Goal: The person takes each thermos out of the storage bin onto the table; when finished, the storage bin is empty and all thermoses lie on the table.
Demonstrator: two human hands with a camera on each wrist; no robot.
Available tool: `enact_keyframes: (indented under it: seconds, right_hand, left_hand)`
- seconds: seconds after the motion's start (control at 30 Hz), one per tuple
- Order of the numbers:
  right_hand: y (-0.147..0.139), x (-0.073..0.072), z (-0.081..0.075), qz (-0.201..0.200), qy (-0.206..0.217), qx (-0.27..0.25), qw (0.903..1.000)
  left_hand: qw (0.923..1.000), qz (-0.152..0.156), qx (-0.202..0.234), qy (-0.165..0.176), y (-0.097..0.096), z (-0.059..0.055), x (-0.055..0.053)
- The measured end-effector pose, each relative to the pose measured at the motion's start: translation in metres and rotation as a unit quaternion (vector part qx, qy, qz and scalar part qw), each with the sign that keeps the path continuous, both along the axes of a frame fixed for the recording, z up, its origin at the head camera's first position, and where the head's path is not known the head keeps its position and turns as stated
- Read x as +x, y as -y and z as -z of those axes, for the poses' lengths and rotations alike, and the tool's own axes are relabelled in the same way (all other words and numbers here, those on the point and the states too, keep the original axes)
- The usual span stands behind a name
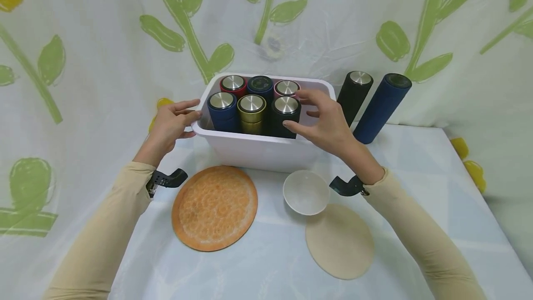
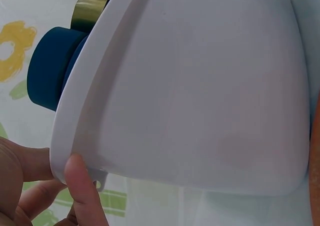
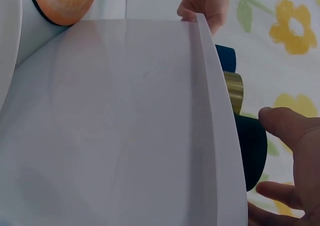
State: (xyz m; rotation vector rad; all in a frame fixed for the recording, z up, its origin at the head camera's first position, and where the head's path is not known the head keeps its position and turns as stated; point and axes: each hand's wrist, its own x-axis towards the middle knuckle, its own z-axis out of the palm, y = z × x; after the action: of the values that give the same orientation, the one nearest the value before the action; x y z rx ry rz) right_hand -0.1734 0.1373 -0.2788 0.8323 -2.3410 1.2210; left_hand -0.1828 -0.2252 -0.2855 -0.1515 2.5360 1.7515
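While my left hand is gripping the white bin at nine o'clock, its fingers are pinching the corner of the lip. At the bin's three o'clock side, my right hand is reaching over the opening, thumb and fingers curving loosely and standing well apart about the black bottle; I cannot tell whether the thumb is touching its lid. My index finger is lying across the edge of the pink bottle in the head view.

Six bottles are standing upright in the bin, which is resting on the tabletop. Counting from the gold bottle, the black one is sitting at three o'clock, the blue bottle at nine, the red bottle at eleven, the navy bottle at twelve and the pink one at two.

Outside the bin, at three o'clock, a tall black flask and a tall blue flask are standing side by side. An orange round mat is lying at seven o'clock. At five o'clock a white bowl is sitting, with a beige disc lying just beyond.
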Motion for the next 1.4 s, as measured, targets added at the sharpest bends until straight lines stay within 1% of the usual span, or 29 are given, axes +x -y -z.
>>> enact_keyframes:
  seconds: [0.2, 0.43, 0.67, 0.8, 0.9, 1.07, 1.23, 1.33, 1.4]
  right_hand:
    - [0.007, -0.001, 0.0, 0.003, -0.008, 0.005, 0.9999]
    - [0.011, -0.004, 0.0, 0.002, -0.035, 0.018, 0.9992]
    - [0.015, -0.003, -0.001, 0.025, -0.047, 0.033, 0.998]
    - [0.016, -0.001, -0.002, 0.042, -0.038, 0.041, 0.9976]
    - [0.017, 0.001, -0.003, 0.047, -0.023, 0.051, 0.9973]
    - [0.017, 0.001, -0.003, 0.035, -0.002, 0.071, 0.9969]
    - [0.017, -0.003, -0.002, 0.01, -0.012, 0.096, 0.9953]
    - [0.018, -0.004, -0.002, -0.003, -0.014, 0.095, 0.9954]
    - [0.018, -0.004, -0.002, -0.004, -0.007, 0.093, 0.9957]
  left_hand:
    - [1.0, 0.0, 0.002, 0.003, 0.001, 0.001, 0.001]
    - [1.0, -0.003, 0.003, 0.006, 0.0, -0.001, 0.0]
    - [1.0, -0.003, -0.001, 0.007, -0.002, -0.003, 0.0]
    - [1.0, -0.003, -0.001, 0.008, -0.002, -0.002, 0.0]
    - [1.0, -0.004, -0.001, 0.006, -0.001, -0.002, 0.001]
    - [1.0, -0.002, 0.0, 0.003, -0.001, 0.0, 0.0]
    - [1.0, 0.001, -0.003, 0.006, 0.0, 0.0, 0.0]
    - [1.0, 0.003, -0.003, 0.006, 0.001, 0.0, 0.0]
    - [1.0, 0.003, -0.004, 0.007, 0.0, 0.0, 0.0]
